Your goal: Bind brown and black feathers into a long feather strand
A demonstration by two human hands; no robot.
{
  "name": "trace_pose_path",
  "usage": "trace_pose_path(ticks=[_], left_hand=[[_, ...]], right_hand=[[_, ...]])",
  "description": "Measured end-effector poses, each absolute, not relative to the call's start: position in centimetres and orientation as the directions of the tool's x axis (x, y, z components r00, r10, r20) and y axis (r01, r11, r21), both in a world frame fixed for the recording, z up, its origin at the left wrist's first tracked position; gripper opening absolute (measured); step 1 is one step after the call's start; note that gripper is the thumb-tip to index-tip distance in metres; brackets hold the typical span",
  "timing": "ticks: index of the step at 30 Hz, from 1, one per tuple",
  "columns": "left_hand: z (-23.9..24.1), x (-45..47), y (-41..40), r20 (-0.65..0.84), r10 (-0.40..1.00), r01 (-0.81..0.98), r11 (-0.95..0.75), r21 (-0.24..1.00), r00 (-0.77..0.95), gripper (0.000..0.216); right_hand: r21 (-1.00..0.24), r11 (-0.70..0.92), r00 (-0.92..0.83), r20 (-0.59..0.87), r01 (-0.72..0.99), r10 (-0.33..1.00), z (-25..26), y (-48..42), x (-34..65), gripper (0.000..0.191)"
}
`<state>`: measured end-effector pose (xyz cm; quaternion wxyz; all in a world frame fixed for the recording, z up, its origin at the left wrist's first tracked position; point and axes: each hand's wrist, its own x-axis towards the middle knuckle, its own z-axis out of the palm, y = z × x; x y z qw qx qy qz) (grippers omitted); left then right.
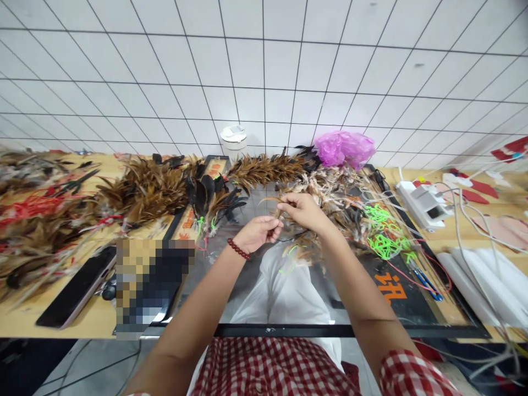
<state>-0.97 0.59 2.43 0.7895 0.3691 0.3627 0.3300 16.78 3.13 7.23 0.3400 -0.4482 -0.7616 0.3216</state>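
My left hand [259, 232], with a dark red bead bracelet [238, 248] on its wrist, is closed in a pinch over the middle of the table. My right hand [300, 209] is closed just beside it, fingers pinching thin brown feathers [272, 201] that stick out to the left. Both hands meet above a dark glossy mat [412, 308]. A long row of brown feathers [264, 168] lies right behind the hands, and a pale mixed feather heap [330, 192] lies under the right wrist.
Brown feather bundles [140, 192] and black feathers [208, 195] lie left of centre. Neon green string [383, 236], blue-handled scissors [427, 283], a white power strip [421, 203], a pink plastic bag [344, 147], a white cup [233, 140], a phone [76, 289] surround the mat. Tiled wall behind.
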Motion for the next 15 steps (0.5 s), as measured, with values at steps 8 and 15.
trace_pose_path(ticks=[8, 15], left_hand=[[1.0, -2.4, -0.7, -0.326, 0.795, -0.035, 0.398, 0.917, 0.512, 0.033], [0.4, -3.1, -0.9, -0.269, 0.856, -0.242, 0.402, 0.883, 0.442, 0.031]], right_hand=[[-0.802, 0.408, -0.412, 0.224, 0.437, 0.883, 7.8, 2.6, 16.2, 0.023], [-0.850, 0.389, -0.094, 0.382, 0.355, 0.919, 7.8, 3.3, 17.5, 0.023]])
